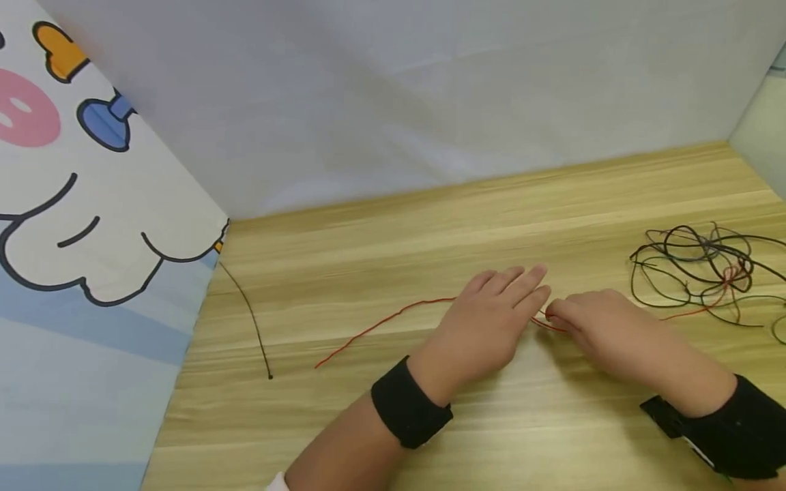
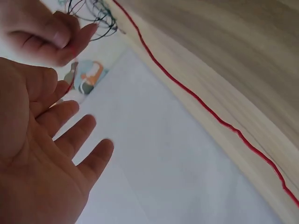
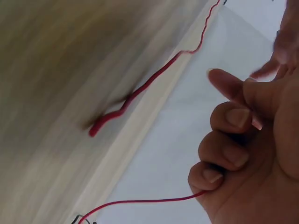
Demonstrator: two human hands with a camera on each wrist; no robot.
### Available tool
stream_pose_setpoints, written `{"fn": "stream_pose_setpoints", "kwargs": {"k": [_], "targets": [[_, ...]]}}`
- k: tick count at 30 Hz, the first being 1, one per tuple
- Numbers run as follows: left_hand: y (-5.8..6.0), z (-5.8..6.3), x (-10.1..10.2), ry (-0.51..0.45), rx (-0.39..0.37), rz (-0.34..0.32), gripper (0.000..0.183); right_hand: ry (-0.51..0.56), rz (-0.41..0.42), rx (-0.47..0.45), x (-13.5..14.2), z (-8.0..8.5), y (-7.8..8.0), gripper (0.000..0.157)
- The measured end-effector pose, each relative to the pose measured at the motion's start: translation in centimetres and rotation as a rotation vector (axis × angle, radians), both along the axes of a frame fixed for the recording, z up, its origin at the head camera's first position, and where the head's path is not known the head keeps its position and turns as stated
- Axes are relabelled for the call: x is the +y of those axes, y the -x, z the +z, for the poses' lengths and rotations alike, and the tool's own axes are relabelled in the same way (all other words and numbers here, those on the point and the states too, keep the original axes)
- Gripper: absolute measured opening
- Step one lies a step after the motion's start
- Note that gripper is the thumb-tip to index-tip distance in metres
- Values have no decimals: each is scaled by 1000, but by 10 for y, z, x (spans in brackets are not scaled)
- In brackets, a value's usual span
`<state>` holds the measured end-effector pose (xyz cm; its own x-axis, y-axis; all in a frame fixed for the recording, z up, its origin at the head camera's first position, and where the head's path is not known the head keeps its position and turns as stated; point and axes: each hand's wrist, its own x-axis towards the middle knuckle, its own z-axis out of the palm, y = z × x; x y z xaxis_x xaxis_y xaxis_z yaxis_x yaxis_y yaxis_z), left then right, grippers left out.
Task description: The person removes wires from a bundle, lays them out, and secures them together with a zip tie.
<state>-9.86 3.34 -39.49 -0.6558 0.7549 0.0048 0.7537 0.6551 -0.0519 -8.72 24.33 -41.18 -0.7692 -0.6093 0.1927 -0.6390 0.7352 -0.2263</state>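
Note:
A thin red cord (image 1: 399, 312) runs across the wooden table and passes under my left hand (image 1: 482, 320), whose fingers are stretched out flat over it. In the left wrist view the palm faces the camera, and a bit of red cord shows by the fingers. Beside it on the right, my right hand (image 1: 620, 334) grips red cord in curled fingers, the thumb and index fingertips near the left hand. From the little-finger side of the right hand (image 3: 229, 135), a red strand (image 3: 149, 201) trails out. Another length of red cord (image 3: 161, 72) crosses the right wrist view, one end close to the camera.
A loose tangle of dark cords (image 1: 711, 244) with some red in it lies at the right. One thin dark cord (image 1: 252, 310) lies far left by a panel (image 1: 123, 232) with cartoon figures. A pale cloth wall (image 1: 399, 102) stands along the table's back edge.

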Motion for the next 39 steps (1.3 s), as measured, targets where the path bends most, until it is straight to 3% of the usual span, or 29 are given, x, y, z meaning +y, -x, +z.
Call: {"fn": "stream_pose_setpoints", "kwargs": {"k": [4,9,13,16,22,30,39], "targets": [[2,-3,11,44,35,-35,33,-18,15,12,-3,0,-3,15],[5,0,18,118,40,-73,22,-42,-27,-34,-4,-1,-3,5],[7,1,12,144,32,-78,14,-1,-56,-85,-2,-1,-2,6],[9,3,1,129,34,-39,11,-12,-57,-112,0,-1,0,12],[13,3,-43,44,40,89,21,-54,-97,-184,14,-4,1,26],[5,0,-114,15,0,267,24,-91,-41,-104,29,-4,0,22],[-5,-10,-185,-22,7,411,32,-136,-70,-178,35,0,2,20]]}}
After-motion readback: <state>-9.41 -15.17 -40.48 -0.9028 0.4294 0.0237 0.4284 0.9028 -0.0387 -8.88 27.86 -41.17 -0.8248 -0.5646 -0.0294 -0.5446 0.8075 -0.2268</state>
